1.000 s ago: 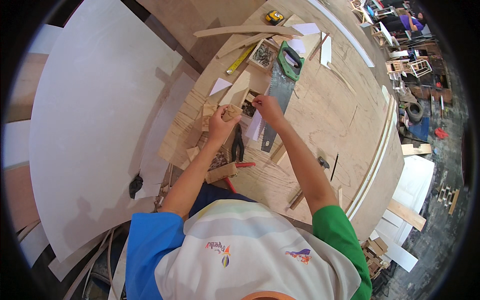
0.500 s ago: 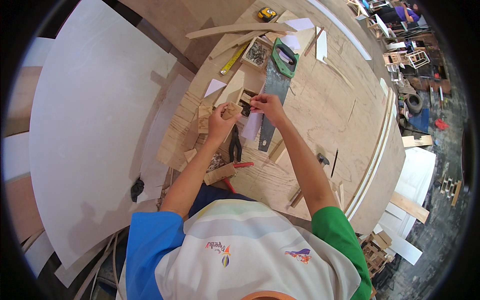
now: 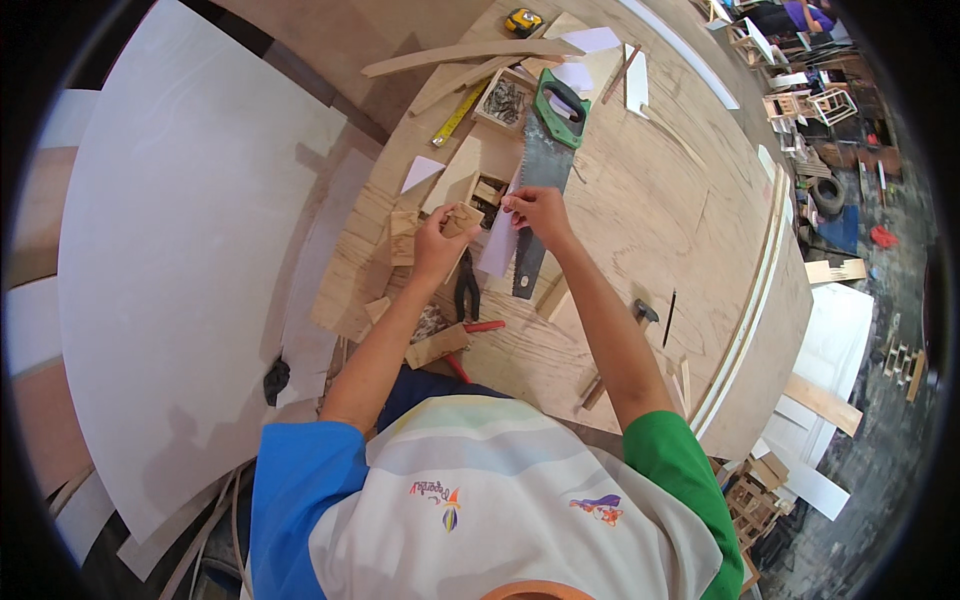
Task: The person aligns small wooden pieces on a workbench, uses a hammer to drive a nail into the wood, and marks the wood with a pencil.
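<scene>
From here, the left hand [image 3: 436,250] grips a small wooden block [image 3: 462,216] over the table [image 3: 650,215], just beside an open box [image 3: 473,190] of small parts. The right hand [image 3: 541,215] has its fingertips pinched together; I can't tell what's between them. Looks like fine handwork on the block, calling next for a steady left grip and care around the saw [image 3: 550,165].

Pale wooden stools [image 3: 785,106] stand on a dark, streaked floor [image 3: 884,305].
</scene>
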A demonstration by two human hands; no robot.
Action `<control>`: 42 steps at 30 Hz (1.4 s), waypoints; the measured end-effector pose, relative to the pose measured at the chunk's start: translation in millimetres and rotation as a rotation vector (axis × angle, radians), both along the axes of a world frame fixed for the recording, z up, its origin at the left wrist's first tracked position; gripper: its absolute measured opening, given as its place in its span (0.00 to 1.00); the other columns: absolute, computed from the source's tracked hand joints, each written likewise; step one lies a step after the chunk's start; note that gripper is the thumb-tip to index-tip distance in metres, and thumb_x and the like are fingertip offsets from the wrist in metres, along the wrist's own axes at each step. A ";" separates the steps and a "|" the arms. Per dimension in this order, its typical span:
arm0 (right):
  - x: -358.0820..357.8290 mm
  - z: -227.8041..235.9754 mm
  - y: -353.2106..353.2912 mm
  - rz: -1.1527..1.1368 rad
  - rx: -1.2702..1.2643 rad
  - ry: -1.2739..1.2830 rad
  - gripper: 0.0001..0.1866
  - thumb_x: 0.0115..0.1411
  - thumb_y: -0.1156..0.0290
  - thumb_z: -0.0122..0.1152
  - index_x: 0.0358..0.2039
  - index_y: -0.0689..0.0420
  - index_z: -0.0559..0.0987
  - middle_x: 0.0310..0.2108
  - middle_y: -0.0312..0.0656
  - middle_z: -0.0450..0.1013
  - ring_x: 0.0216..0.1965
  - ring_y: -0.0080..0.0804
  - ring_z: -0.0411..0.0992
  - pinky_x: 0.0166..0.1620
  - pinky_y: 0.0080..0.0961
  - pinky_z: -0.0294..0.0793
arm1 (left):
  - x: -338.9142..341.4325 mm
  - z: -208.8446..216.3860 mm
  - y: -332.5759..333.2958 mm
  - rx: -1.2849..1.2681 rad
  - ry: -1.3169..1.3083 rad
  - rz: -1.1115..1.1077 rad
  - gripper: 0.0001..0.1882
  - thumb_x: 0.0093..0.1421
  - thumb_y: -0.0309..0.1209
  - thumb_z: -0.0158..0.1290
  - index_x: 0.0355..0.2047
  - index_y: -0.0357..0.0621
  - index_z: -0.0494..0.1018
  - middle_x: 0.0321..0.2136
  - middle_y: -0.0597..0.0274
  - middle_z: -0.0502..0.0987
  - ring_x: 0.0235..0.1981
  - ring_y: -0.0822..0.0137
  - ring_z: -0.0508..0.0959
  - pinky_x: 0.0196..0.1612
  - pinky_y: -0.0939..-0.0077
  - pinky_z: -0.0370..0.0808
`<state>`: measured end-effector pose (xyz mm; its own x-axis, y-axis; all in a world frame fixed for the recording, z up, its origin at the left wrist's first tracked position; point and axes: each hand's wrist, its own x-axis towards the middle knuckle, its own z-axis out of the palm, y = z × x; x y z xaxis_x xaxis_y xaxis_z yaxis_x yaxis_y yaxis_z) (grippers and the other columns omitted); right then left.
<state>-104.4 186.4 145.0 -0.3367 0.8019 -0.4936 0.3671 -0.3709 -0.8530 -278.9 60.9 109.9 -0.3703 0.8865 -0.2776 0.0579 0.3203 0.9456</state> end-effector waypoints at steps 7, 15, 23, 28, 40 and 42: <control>10.8 22.0 -20.2 -0.220 -0.258 0.451 0.08 0.61 0.78 0.63 0.41 0.67 0.80 0.34 0.44 0.78 0.32 0.27 0.76 0.38 0.23 0.80 | 2.3 9.7 -2.7 0.134 0.015 -0.042 0.32 0.48 0.35 0.71 0.52 0.37 0.74 0.39 0.55 0.81 0.39 0.68 0.80 0.42 0.73 0.77; 33.3 63.3 -74.7 -0.336 -0.207 0.681 0.12 0.59 0.85 0.61 0.44 0.69 0.78 0.39 0.49 0.78 0.40 0.35 0.78 0.47 0.29 0.81 | 16.5 37.7 -20.4 0.230 -0.146 -0.113 0.27 0.54 0.27 0.65 0.54 0.38 0.73 0.40 0.60 0.79 0.39 0.70 0.79 0.42 0.75 0.76; 86.1 79.9 -140.0 -0.481 -0.103 0.729 0.15 0.57 0.88 0.61 0.46 0.68 0.77 0.40 0.49 0.78 0.43 0.36 0.78 0.50 0.31 0.80 | 64.2 57.9 -44.7 0.102 -0.532 -0.130 0.23 0.58 0.19 0.57 0.55 0.38 0.73 0.38 0.66 0.78 0.38 0.76 0.76 0.44 0.81 0.73; 129.7 69.6 -178.8 -0.551 -0.027 0.652 0.15 0.56 0.87 0.62 0.45 0.68 0.77 0.40 0.49 0.78 0.43 0.37 0.78 0.52 0.32 0.79 | 92.7 35.4 -66.9 0.031 -0.363 -0.276 0.24 0.57 0.19 0.58 0.55 0.39 0.73 0.39 0.62 0.79 0.39 0.73 0.78 0.43 0.81 0.75; 232.2 -33.2 -296.4 -0.646 0.026 0.206 0.12 0.54 0.80 0.65 0.41 0.68 0.81 0.36 0.45 0.80 0.38 0.29 0.78 0.45 0.24 0.79 | 194.1 -58.9 -137.3 0.007 0.146 -0.882 0.12 0.54 0.25 0.62 0.41 0.41 0.82 0.34 0.54 0.84 0.36 0.62 0.84 0.42 0.71 0.78; 235.7 -46.2 -309.9 -0.636 0.052 0.106 0.12 0.53 0.79 0.66 0.40 0.67 0.81 0.35 0.44 0.80 0.37 0.27 0.78 0.44 0.22 0.77 | 207.9 -69.9 -139.9 0.046 0.195 -0.887 0.14 0.53 0.26 0.63 0.41 0.43 0.83 0.35 0.53 0.84 0.36 0.59 0.83 0.42 0.69 0.78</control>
<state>131.3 -123.5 98.7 0.1670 0.8829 -0.4388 0.0017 -0.4453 -0.8954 -71.0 -79.0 40.0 0.4162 0.8773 -0.2390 0.4257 0.0443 0.9038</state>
